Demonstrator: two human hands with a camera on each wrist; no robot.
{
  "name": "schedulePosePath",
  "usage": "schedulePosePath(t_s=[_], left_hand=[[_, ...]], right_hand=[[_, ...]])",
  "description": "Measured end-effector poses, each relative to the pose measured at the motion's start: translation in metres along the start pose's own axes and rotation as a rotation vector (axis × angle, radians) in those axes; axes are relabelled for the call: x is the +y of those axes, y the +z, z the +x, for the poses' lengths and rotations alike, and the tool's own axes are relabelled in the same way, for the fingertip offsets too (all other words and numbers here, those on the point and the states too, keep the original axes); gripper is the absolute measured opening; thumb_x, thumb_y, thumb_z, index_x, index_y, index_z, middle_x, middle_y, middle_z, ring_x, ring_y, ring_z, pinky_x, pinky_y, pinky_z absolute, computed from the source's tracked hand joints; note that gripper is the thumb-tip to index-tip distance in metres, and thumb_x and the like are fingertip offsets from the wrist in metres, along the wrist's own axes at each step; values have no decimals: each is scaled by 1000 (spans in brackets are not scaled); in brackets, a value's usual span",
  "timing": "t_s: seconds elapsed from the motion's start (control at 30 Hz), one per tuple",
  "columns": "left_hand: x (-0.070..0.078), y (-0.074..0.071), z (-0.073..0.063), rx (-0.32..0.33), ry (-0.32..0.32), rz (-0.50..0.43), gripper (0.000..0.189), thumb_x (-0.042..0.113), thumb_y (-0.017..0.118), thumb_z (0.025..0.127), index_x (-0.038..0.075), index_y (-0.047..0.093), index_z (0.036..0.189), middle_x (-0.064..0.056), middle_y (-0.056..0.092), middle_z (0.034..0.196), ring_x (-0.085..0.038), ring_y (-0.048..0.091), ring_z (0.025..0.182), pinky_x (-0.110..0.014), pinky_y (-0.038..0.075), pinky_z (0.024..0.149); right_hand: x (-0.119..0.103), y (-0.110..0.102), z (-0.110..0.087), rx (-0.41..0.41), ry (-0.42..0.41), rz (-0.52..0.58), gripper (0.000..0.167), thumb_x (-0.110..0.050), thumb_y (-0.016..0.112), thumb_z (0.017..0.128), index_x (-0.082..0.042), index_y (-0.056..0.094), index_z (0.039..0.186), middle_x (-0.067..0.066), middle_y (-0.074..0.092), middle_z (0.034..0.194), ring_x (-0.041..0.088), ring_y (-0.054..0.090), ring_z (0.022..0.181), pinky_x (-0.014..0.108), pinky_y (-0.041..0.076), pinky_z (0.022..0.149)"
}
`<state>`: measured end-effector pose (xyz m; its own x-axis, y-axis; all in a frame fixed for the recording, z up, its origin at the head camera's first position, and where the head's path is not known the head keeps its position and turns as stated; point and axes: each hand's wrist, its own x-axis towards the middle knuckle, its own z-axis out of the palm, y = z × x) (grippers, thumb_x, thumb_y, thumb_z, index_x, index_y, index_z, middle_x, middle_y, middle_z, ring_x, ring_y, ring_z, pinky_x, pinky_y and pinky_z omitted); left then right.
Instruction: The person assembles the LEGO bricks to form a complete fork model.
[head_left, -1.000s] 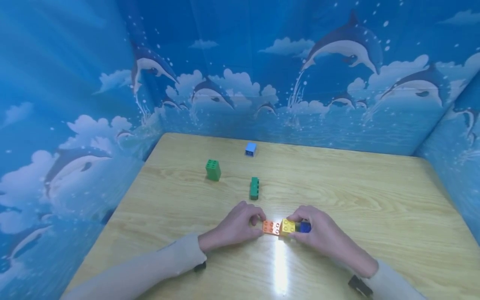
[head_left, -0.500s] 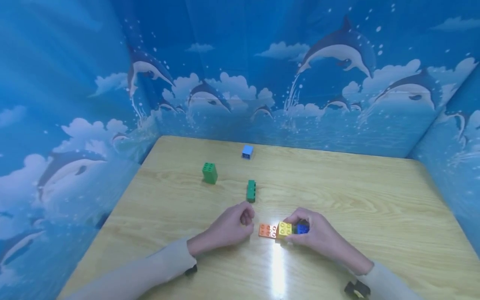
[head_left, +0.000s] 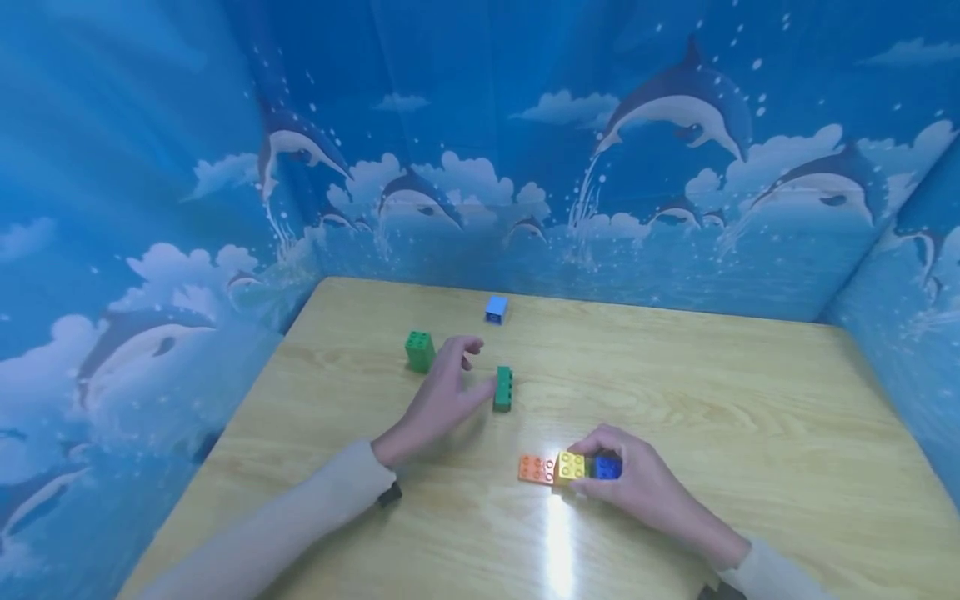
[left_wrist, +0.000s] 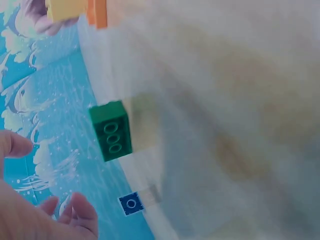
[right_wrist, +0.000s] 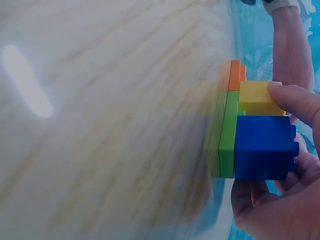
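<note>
Four joined bricks (head_left: 570, 468) on table (head_left: 750, 433), pinched by right hand (head_left: 637, 483). Beyond them, dark green brick (head_left: 503, 388), touched by left hand (head_left: 442, 392) with loose fingers, gripping nothing. Farther off, green block (head_left: 419, 351) and blue cube (head_left: 496, 309).

Glossy plastic bricks (head_left: 570, 467), smooth glossy wood-grain table (head_left: 750, 433)

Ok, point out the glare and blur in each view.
Head view: a bright glare streak on the table beside the right hand. Left wrist view: tabletop smeared, dark green brick fairly sharp. Right wrist view: glare patch upper left, wood grain blurred, blue brick crisp.
</note>
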<state>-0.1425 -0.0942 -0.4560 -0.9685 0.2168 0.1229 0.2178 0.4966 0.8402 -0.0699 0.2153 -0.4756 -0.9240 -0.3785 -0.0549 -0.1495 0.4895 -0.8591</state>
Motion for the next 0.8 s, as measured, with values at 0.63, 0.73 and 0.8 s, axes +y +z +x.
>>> schedulePosePath(t_s=[0.63,0.73,0.8], left_hand=[[-10,26,79,119,-216,-73,74,38,73,103,5,41,162,-16,48,153,-29,54,117,-48,53,94],[-12,29,90,130,-241,-73,73,35,74,102,6,41,161,-17,48,152,-32,55,122,-50,53,99],[-13,32,96,143,-264,-62,72,33,75,102,7,43,161,-17,49,152,-33,54,129,-51,52,105]], right_hand=[[-2,-4,-2,9,2,-28,37,-29,96,84,-25,80,116,-11,73,112,19,67,113,46,55,103],[-2,-4,-3,3,3,-20,37,-29,95,84,-24,80,117,-11,73,113,20,67,113,45,55,102],[-1,-4,-3,0,3,-9,37,-28,95,84,-24,80,117,-10,73,113,20,67,113,43,55,102]])
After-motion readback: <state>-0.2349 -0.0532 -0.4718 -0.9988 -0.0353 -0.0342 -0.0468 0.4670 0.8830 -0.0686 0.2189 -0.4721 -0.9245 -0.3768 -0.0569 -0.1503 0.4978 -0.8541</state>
